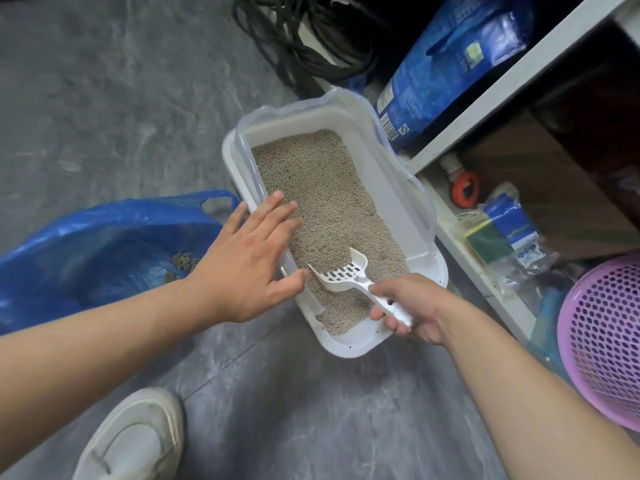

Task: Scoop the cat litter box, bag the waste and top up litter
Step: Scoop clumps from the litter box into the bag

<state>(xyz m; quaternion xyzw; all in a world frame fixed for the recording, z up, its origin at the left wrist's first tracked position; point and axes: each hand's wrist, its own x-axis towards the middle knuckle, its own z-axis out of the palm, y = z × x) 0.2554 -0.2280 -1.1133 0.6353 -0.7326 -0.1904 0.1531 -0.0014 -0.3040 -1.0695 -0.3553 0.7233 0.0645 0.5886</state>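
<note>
A white litter box with a translucent rim stands on the grey floor, filled with beige litter. My right hand grips the handle of a white slotted scoop, whose empty head lies over the near end of the litter. My left hand is spread flat with straight fingers over the box's left rim, fingertips above the litter. A blue plastic bag lies open on the floor to the left, with clumps of waste inside. A blue litter sack leans behind the box.
A white shelf unit runs along the right with packets and an orange reel on its lower level. A pink perforated basket stands at the right edge. Black cables coil at the top. My white shoe is at the bottom left.
</note>
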